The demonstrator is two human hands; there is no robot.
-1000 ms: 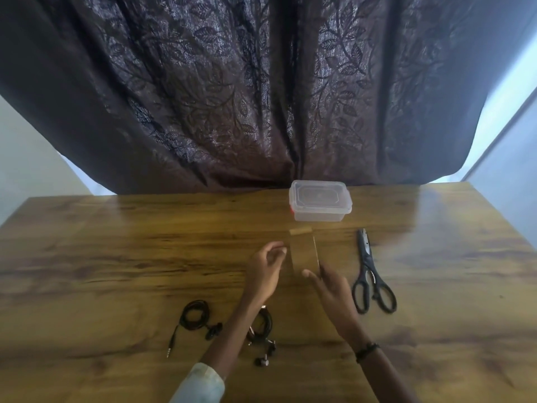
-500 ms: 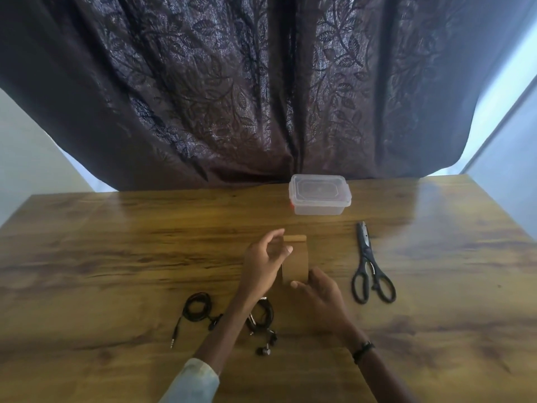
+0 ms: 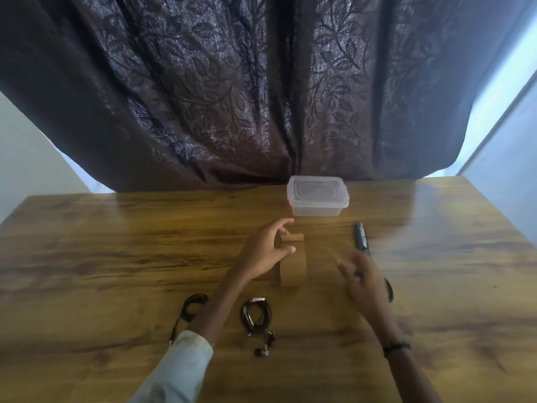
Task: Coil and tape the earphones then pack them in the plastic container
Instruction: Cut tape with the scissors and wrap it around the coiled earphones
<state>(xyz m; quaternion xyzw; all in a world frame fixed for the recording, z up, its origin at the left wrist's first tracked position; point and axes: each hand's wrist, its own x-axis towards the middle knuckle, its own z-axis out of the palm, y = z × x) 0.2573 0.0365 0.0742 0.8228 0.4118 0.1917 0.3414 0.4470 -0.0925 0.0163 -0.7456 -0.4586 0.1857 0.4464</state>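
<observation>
Left hand (image 3: 266,251) gripping brown tape roll (image 3: 293,263), thumb and fingers curled round its far end, strip hanging toward the near edge of table (image 3: 116,257). Right hand (image 3: 364,282) blurred, fingers spread and loose, holding nothing, just right of the tape and over the scissors (image 3: 361,242), blades pointing away toward plastic container (image 3: 318,199). Container lidded, beyond the tape. Coiled earphones (image 3: 257,315) near side of the tape, buds trailing nearer. Second coil (image 3: 193,305) left of those, plug pointing nearer. No readable writing anywhere.
</observation>
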